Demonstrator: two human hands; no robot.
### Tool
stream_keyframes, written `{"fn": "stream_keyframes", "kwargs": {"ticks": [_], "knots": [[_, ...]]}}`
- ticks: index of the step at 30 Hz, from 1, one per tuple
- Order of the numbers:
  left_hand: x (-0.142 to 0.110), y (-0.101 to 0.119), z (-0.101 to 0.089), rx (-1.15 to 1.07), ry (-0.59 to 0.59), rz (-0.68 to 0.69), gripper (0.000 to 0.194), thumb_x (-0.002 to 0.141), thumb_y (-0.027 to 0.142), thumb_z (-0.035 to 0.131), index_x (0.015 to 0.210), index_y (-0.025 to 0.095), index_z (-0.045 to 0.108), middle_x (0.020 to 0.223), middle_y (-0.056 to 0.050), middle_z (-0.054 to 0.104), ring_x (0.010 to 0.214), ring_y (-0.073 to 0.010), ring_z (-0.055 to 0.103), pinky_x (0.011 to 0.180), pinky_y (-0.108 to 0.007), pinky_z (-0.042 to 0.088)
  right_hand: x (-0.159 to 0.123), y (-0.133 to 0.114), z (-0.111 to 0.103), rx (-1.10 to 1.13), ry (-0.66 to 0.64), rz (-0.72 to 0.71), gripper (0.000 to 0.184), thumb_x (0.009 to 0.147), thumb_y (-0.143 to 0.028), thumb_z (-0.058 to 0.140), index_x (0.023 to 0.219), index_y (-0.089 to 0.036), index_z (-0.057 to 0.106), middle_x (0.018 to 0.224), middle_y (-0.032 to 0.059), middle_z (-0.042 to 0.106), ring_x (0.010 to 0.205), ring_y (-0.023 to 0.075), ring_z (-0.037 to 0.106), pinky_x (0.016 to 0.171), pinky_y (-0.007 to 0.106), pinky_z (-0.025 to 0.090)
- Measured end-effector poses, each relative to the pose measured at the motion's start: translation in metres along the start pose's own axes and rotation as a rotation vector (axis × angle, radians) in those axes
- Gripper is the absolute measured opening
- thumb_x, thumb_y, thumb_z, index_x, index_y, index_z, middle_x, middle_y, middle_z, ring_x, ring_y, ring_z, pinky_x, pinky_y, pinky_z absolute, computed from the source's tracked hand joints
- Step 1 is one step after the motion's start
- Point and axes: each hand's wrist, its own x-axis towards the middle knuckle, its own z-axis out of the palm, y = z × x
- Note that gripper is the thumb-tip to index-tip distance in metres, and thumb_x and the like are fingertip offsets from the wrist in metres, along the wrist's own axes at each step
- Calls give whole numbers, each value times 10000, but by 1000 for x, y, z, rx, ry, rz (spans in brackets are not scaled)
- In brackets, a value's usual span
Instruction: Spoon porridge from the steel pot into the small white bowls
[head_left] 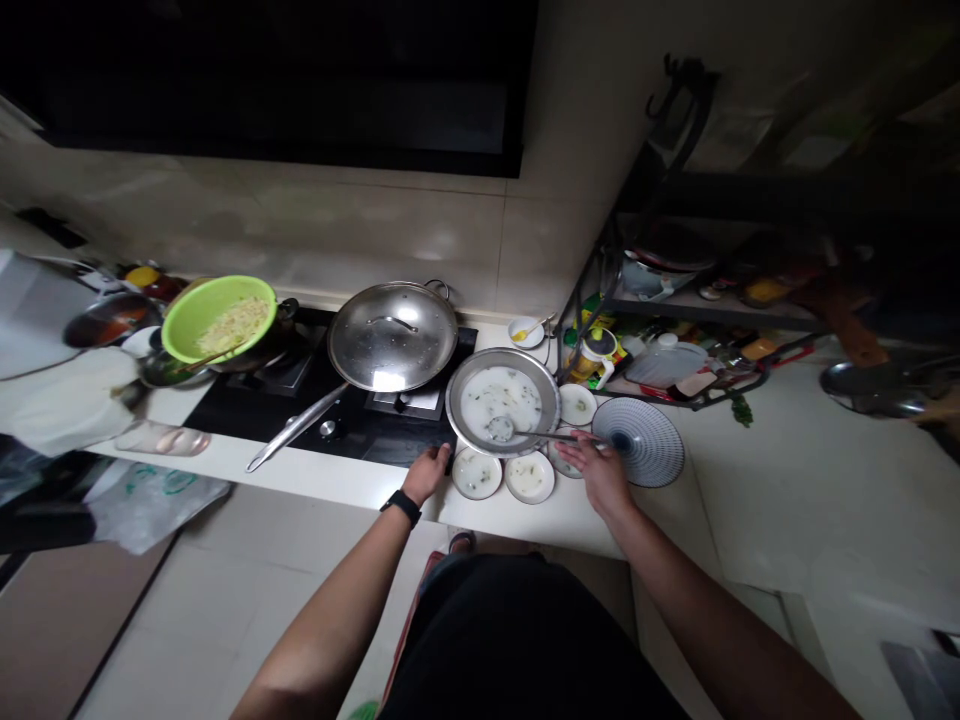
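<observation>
My right hand [596, 468] is closed on the long handle of a ladle [500, 429]. The ladle's round head lies in the milky liquid with dark bits inside a wide metal bowl [553, 420]. Resting at the front corner of the black hob is my left hand [429, 474], its fingers loosely stretched out and apparently holding nothing. Small dishes of similar pale liquid stand around the bowl: one dish [477, 474] and another dish [529, 478] in front, a third [577, 405] to the right, and one partly hidden under my right hand. A blue-patterned bowl [651, 440] sits just right of that hand.
A lidded wok [394, 335] stands on the hob [360, 435], its long handle jutting over the front edge. Left are a green bowl of pale shreds [180, 320] and a glass [163, 438]. A small yellow-stained dish [526, 332] and a loaded rack [705, 310] stand behind.
</observation>
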Motion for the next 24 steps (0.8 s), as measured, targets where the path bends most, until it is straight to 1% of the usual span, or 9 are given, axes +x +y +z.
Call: {"fn": "stream_keyframes", "kwargs": {"ticks": [4, 9, 14, 17, 19, 21, 23, 24], "knots": [[1, -1, 1, 19, 3, 3, 602, 1034, 546, 280, 1064, 124, 708, 1130, -209, 759, 1164, -314, 685, 945, -341, 480, -13, -14, -13, 26, 38, 2, 479, 664, -545, 892, 908, -180, 700, 891, 84, 781, 794, 289, 790, 809, 443, 642], [3, -2, 2, 32, 17, 11, 626, 1033, 558, 272, 1083, 117, 713, 1145, -213, 756, 1182, -321, 678, 963, -349, 476, -34, -26, -40, 54, 71, 15, 472, 627, -489, 934, 898, -176, 708, 985, 96, 779, 795, 292, 789, 810, 450, 650], [4, -4, 4, 34, 7, 14, 639, 1035, 555, 263, 1110, 102, 706, 1166, -223, 746, 1204, -325, 664, 969, -357, 473, -52, -26, -69, 28, 96, 48, 528, 574, -506, 960, 889, -163, 711, 946, 95, 781, 767, 306, 788, 795, 455, 654], [5, -5, 6, 33, 14, 8, 627, 1034, 556, 272, 1116, 110, 705, 1158, -213, 751, 1206, -319, 664, 964, -351, 476, -60, -21, -80, -26, 91, 60, 562, 586, -554, 942, 904, -151, 711, 874, 105, 780, 779, 317, 788, 797, 458, 651], [5, -5, 6, 35, 25, 10, 621, 1034, 556, 274, 1117, 117, 705, 1159, -209, 752, 1209, -318, 662, 965, -350, 477, -64, -15, -83, -83, 73, 47, 582, 628, -611, 899, 923, -146, 710, 828, 114, 778, 803, 328, 788, 804, 466, 648], [5, -5, 7, 38, 24, 15, 619, 1035, 555, 275, 1117, 119, 706, 1163, -210, 751, 1218, -318, 658, 972, -352, 475, -68, -9, -84, -190, 35, 6, 564, 714, -650, 822, 940, -145, 715, 813, 126, 781, 815, 328, 788, 802, 470, 648], [5, -5, 6, 39, 19, 14, 615, 1034, 555, 280, 1114, 120, 706, 1163, -210, 751, 1227, -316, 654, 977, -350, 474, -72, -6, -84, -376, -45, -103, 492, 842, -630, 709, 969, -155, 730, 844, 134, 790, 815, 304, 787, 797, 454, 649], [5, -5, 6, 40, 17, 14, 611, 1034, 554, 281, 1113, 121, 706, 1162, -209, 752, 1229, -314, 653, 979, -348, 473, -75, -6, -85, -499, -118, -198, 436, 904, -585, 649, 988, -167, 740, 894, 136, 795, 840, 289, 785, 813, 441, 645]]}}
